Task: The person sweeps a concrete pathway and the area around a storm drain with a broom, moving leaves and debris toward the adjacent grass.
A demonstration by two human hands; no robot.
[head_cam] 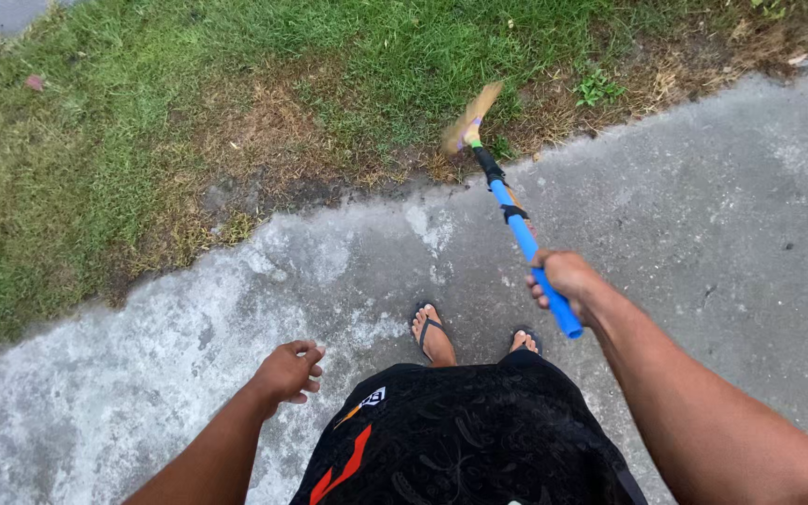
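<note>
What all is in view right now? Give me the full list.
broom: one, blue handle with black bands and straw-coloured head, angled out over the edge where concrete meets grass
concrete path: one, grey, underfoot
grass: green with brown patches, along the top and left
flip-flops: two, dark, on the feet
shorts: one, black with red and white marks
left hand: loosely curled, holding nothing
right hand: gripping the broom near the handle's end

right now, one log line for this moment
right hand grips blue-handled straw broom | bristles blurred at grass edge | left hand empty
</note>
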